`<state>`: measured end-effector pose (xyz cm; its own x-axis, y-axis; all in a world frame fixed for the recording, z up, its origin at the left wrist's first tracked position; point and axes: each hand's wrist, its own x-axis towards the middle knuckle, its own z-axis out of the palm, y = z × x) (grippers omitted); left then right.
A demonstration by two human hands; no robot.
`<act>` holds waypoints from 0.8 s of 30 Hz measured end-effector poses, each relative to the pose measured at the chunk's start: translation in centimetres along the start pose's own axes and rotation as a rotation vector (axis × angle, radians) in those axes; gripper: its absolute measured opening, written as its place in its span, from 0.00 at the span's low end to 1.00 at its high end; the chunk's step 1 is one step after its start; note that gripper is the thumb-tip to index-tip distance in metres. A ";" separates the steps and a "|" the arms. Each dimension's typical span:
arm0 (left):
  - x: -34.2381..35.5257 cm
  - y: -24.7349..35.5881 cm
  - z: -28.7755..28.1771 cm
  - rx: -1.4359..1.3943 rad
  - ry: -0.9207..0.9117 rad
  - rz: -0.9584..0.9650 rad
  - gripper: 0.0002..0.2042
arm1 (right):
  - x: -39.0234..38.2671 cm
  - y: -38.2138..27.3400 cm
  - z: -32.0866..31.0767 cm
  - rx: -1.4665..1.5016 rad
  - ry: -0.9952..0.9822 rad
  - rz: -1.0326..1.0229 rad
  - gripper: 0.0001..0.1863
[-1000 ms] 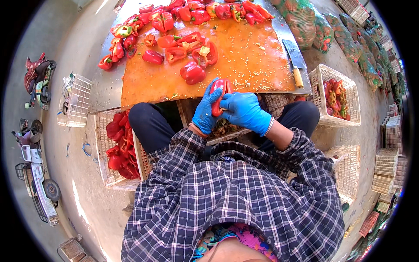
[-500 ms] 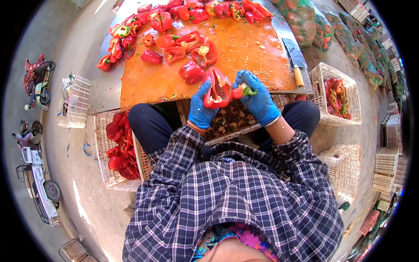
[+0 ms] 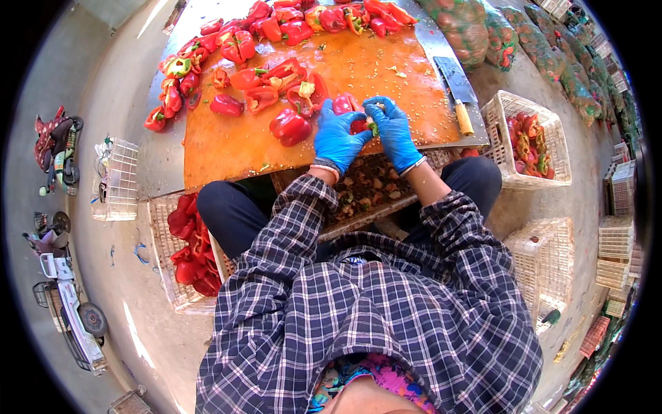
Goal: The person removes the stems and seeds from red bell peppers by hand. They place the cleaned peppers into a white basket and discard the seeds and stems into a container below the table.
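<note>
Both gloved hands have come together since the earlier frame, when they stood apart with an opened pepper on the left and its stem piece on the right; the whole view has shifted a little too.

The right hand (image 3: 394, 131), in a blue glove, has its fingers bent and pinched on the stem piece (image 3: 373, 128), whose green end shows under them. The left hand (image 3: 338, 139), also gloved in blue, is just beside it, thumb toward the right fingers, with some red flesh showing between; whether it grips that flesh I cannot tell. A red pepper piece (image 3: 345, 103) shows just beyond the left hand, partly hidden by it. The hands and stem piece are over the near edge of the orange board (image 3: 234, 148).

Left of the hands, a rounded red pepper (image 3: 290, 127) rests on the board, with cut peppers farther off. A knife (image 3: 455, 81) with a wooden handle lies at the board's right side.

On the near left, a white basket (image 3: 163, 241) holds red peppers. On the right, another basket (image 3: 534, 181) holds red and green pieces. Full net sacks (image 3: 458, 38) stand at far right.
</note>
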<state>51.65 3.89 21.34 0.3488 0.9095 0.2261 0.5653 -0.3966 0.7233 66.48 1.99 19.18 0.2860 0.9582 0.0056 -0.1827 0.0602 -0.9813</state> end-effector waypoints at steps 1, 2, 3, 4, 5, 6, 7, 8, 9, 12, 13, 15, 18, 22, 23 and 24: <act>-0.1 0.0 0.2 -0.027 0.014 0.007 0.18 | -0.2 0.0 0.4 -0.030 0.028 -0.041 0.05; -0.4 0.0 0.5 -0.056 0.025 0.013 0.18 | -0.7 0.0 0.8 -0.062 0.058 -0.080 0.05; -0.6 -0.1 0.7 -0.085 0.035 0.020 0.17 | -0.9 0.0 1.1 -0.095 0.090 -0.119 0.05; -0.8 0.0 1.1 -0.066 0.073 0.019 0.15 | -0.7 0.7 1.2 -0.042 0.130 -0.067 0.06; -1.1 -0.1 1.0 -0.049 0.051 0.020 0.15 | -0.3 0.4 1.2 0.172 0.165 0.044 0.06; -1.3 -0.2 0.8 -0.032 0.028 0.021 0.15 | 0.2 0.0 0.8 0.386 0.199 0.155 0.06; -1.5 -0.3 0.6 -0.014 0.004 0.022 0.15 | 0.4 -0.5 0.4 0.600 0.232 0.266 0.07; -1.8 -0.5 0.3 -0.087 0.025 0.006 0.16 | 0.1 -1.5 -0.3 0.605 0.139 0.303 0.10; -1.9 -1.0 0.0 -0.166 0.046 -0.009 0.18 | -0.4 -2.6 -0.7 0.524 0.037 0.267 0.10; -1.7 -3.3 -0.7 -0.351 0.033 -0.041 0.26 | -0.8 -4.3 -3.0 0.085 -0.267 0.270 0.13; -1.6 -4.3 -0.7 -0.407 0.016 -0.052 0.29 | -1.1 -4.0 -3.3 -0.187 -0.287 0.315 0.14; -1.7 -4.5 -0.8 -0.585 -0.003 -0.049 0.44 | -3.3 -5.7 -2.7 -0.732 -0.319 0.399 0.16; -1.9 -4.0 -1.1 -0.773 -0.025 -0.139 0.50 | -4.1 -4.7 -1.9 -1.064 -0.135 -0.190 0.17; -2.2 -4.5 -1.4 -0.709 -0.053 -0.177 0.51 | -1.9 -4.1 0.3 -1.081 -0.103 -0.494 0.23; -2.2 -4.6 -1.4 -0.714 -0.054 -0.178 0.51 | -1.6 -4.1 1.2 -1.112 -0.121 -0.571 0.25; -2.3 -4.7 -1.3 -0.684 -0.056 -0.158 0.50 | -1.5 -4.7 2.1 -1.234 -0.180 -0.440 0.25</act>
<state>47.21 3.83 18.33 0.3498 0.9347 0.0637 0.0217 -0.0761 0.9969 64.97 0.83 24.21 -0.0444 0.9536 0.2979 0.8909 0.1727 -0.4200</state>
